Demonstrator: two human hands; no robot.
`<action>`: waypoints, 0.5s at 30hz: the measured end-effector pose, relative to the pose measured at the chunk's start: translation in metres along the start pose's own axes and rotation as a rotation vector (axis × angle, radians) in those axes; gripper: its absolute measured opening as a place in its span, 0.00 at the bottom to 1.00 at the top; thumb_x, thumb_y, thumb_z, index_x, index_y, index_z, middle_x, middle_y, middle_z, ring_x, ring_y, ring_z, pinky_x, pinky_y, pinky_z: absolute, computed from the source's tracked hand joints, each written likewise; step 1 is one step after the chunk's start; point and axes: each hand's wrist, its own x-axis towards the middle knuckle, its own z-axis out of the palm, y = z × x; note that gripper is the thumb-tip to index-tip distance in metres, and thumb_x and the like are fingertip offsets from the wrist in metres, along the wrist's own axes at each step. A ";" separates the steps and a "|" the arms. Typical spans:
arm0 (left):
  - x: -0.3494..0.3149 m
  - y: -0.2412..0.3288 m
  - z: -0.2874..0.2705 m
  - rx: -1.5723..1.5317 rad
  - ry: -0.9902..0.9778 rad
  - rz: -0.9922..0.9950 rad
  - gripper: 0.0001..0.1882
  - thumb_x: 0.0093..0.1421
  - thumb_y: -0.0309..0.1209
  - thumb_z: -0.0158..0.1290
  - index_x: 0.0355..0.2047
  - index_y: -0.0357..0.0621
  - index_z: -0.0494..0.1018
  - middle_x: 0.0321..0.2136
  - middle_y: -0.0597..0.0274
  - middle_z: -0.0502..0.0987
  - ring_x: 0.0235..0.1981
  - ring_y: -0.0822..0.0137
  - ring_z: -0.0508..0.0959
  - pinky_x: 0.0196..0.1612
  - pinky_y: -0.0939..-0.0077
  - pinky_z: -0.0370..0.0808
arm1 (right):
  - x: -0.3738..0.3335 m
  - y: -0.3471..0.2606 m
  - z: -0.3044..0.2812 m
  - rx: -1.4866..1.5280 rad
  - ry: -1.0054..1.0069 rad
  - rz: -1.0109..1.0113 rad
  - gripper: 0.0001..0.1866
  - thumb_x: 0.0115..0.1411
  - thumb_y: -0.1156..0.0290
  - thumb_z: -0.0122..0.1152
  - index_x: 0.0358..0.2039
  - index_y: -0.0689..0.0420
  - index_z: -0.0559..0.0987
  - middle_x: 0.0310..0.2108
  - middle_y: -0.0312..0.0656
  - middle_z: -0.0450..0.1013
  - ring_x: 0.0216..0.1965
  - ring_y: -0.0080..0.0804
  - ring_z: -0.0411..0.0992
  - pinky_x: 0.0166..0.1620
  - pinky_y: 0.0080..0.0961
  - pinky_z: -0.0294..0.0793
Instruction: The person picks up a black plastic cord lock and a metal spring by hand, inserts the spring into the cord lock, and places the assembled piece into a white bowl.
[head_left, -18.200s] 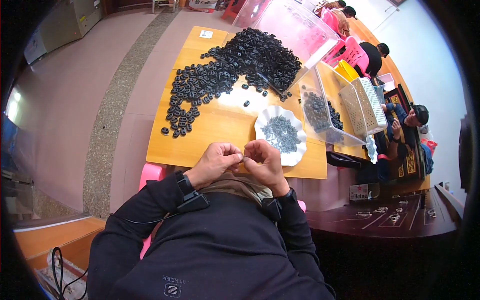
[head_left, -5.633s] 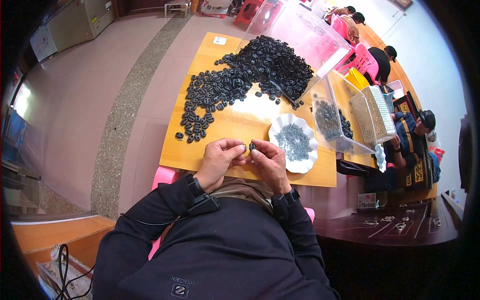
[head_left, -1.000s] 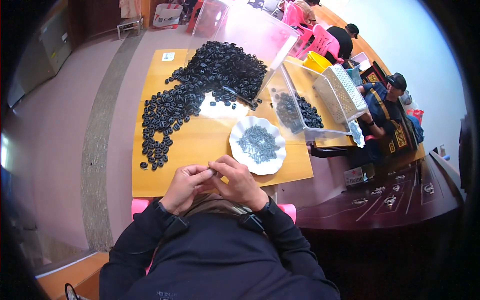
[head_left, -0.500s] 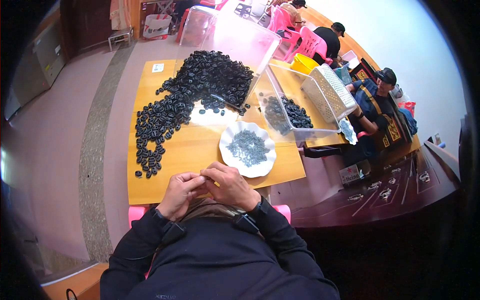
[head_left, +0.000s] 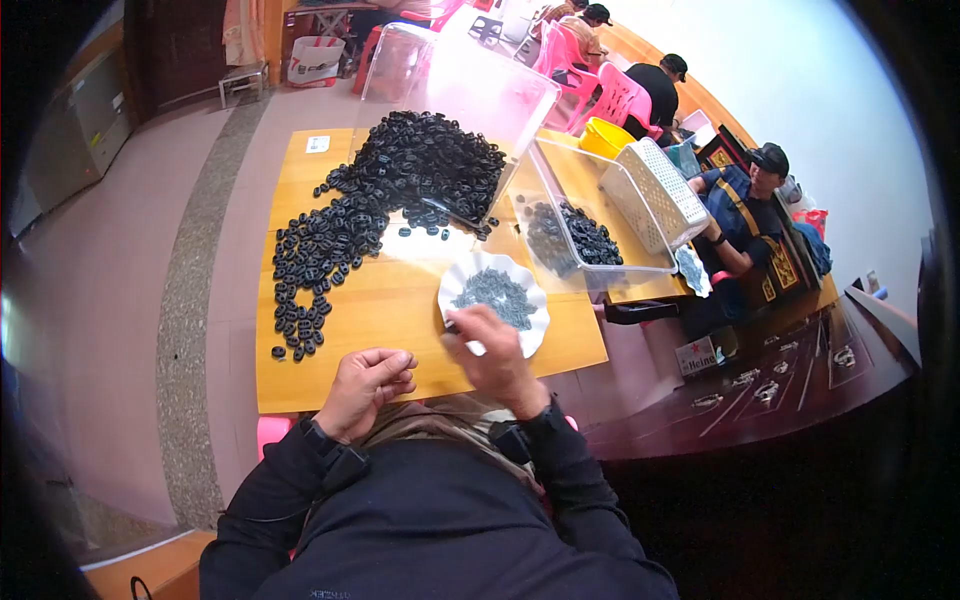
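My left hand (head_left: 368, 388) is closed above the table's near edge, thumb pressed against its curled fingers. Anything it holds is too small or hidden to make out. Over the near rim of a white scalloped plate (head_left: 537, 330) is my right hand (head_left: 492, 358), slightly blurred, with a small black piece (head_left: 452, 327) at its fingertips. Many small grey-blue parts (head_left: 498, 294) are heaped on the plate. Beyond my left hand, black oval pieces with slots (head_left: 325, 245) spread across the wooden table, leading back to a large pile (head_left: 428, 160) at the mouth of a tipped clear bin.
The tipped clear bin (head_left: 470, 75) stands behind the pile. To the right, another clear bin (head_left: 630, 268) holds black pieces, beside a white perforated basket (head_left: 668, 195) and a yellow bowl (head_left: 606, 137). A co-worker (head_left: 745, 215) sits at the right; other people sit farther back.
My hands were together with fingertips touching. The right one has moved away, right and forward to the plate; the left stays near its place, closed.
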 end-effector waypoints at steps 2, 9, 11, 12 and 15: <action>-0.001 0.000 0.000 -0.013 0.018 -0.003 0.09 0.63 0.31 0.54 0.36 0.38 0.76 0.32 0.65 0.78 0.31 0.75 0.77 0.40 0.77 0.78 | 0.009 0.005 -0.027 -0.152 0.137 -0.058 0.15 0.54 0.83 0.61 0.44 0.64 0.76 0.32 0.43 0.73 0.32 0.31 0.74 0.32 0.25 0.73; 0.000 -0.002 0.001 0.002 0.015 0.002 0.08 0.63 0.32 0.54 0.36 0.38 0.76 0.32 0.66 0.77 0.32 0.75 0.76 0.41 0.77 0.78 | 0.040 0.038 -0.125 -0.538 0.521 -0.027 0.14 0.58 0.80 0.58 0.46 0.64 0.76 0.30 0.44 0.71 0.26 0.30 0.68 0.31 0.23 0.68; 0.000 -0.002 0.000 0.004 0.020 0.009 0.08 0.63 0.32 0.54 0.37 0.38 0.76 0.32 0.66 0.77 0.32 0.75 0.76 0.40 0.77 0.78 | 0.057 0.043 -0.142 -0.741 0.552 0.040 0.16 0.59 0.76 0.58 0.48 0.64 0.75 0.30 0.46 0.72 0.27 0.33 0.69 0.33 0.26 0.70; 0.000 -0.002 0.000 -0.009 0.015 0.009 0.08 0.63 0.31 0.54 0.37 0.38 0.76 0.32 0.66 0.77 0.32 0.75 0.76 0.40 0.77 0.78 | 0.062 0.051 -0.150 -0.851 0.483 0.167 0.18 0.58 0.73 0.59 0.49 0.63 0.75 0.31 0.47 0.73 0.29 0.35 0.71 0.35 0.30 0.71; 0.004 -0.004 -0.002 -0.024 -0.008 0.000 0.08 0.63 0.31 0.54 0.37 0.38 0.75 0.31 0.66 0.77 0.31 0.75 0.76 0.40 0.77 0.78 | 0.058 0.077 -0.165 -1.044 0.413 0.189 0.16 0.57 0.73 0.61 0.46 0.62 0.77 0.31 0.47 0.74 0.30 0.35 0.73 0.35 0.31 0.72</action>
